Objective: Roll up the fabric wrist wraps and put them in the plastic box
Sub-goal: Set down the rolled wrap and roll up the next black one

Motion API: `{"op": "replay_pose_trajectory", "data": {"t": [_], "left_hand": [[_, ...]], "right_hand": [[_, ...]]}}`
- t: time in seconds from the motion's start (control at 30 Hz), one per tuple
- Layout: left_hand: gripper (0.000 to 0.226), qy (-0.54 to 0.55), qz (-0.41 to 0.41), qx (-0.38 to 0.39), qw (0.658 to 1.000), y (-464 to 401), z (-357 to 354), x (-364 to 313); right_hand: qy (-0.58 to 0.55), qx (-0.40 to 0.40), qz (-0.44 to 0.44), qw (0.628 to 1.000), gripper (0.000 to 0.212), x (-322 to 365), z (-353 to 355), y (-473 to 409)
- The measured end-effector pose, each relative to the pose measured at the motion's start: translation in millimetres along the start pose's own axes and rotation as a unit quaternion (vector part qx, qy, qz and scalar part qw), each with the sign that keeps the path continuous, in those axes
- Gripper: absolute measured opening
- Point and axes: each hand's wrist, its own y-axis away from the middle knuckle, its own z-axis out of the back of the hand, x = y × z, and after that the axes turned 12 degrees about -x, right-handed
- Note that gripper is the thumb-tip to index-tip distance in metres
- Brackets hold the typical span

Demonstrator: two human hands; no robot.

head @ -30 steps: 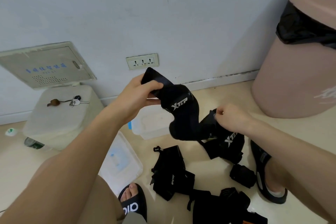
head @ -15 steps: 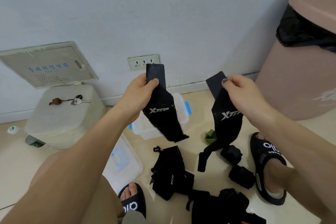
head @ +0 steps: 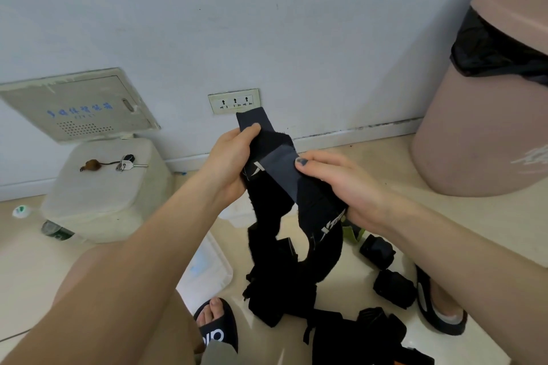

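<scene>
Head view, looking down at two bare arms over a pale floor (head: 444,187).

Left hand (head: 231,163) up in the middle, thumb and fingers pinching the top end of a black wrist wrap (head: 267,139). Top tip of that wrap sticking up above the thumb, just under the wall socket (head: 234,101). Rest of it hanging down toward the floor.

Right hand (head: 335,187) just beside the left one, fingers curled round a second black wrist wrap (head: 320,204), thumb pressed flat on its grey end patch (head: 281,170). Grey patch laid across the first wrap, touching it. White letters on both wraps, too bent to read. Long black tails from both dangling together below the hands.

Plastic box (head: 237,210) on the floor behind the arms, mostly hidden, only a pale bit showing. Clear lid (head: 207,272) flat on the floor near the left foot.

More black wraps in a heap (head: 341,332) on the floor at the bottom. Two small rolled-up black ones (head: 378,252) lying near the right foot, outside the box.

Black slipper (head: 219,326) on the left foot, another on the right.

Keys (head: 126,163) on a white tank at the left. Big pink bin (head: 480,127) with a black bag at the right.
</scene>
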Motion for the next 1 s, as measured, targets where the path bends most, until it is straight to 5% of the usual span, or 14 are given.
{"op": "replay_pose_trajectory", "data": {"t": [0.2, 0.4, 0.57, 1.0], "left_hand": [[0.04, 0.041, 0.043, 0.096, 0.994, 4.6, -6.0, 11.3], [0.03, -0.14, -0.071, 0.189, 0.969, 9.1, -10.9, 34.8], [0.026, -0.145, -0.144, 0.113, 0.972, 9.9, -15.2, 40.8], [0.02, -0.084, -0.14, -0.017, 0.986, 7.5, -9.6, 29.8]], "right_hand": [[-0.089, -0.089, -0.01, 0.992, 0.027, 5.5, -2.7, -8.3], [-0.18, -0.129, -0.015, 0.975, 0.027, 16.6, 6.6, -14.9], [-0.153, -0.118, -0.012, 0.981, 0.027, 18.4, 14.4, -15.9], [-0.073, -0.171, -0.004, 0.983, 0.019, 6.8, 13.3, -8.2]]}}
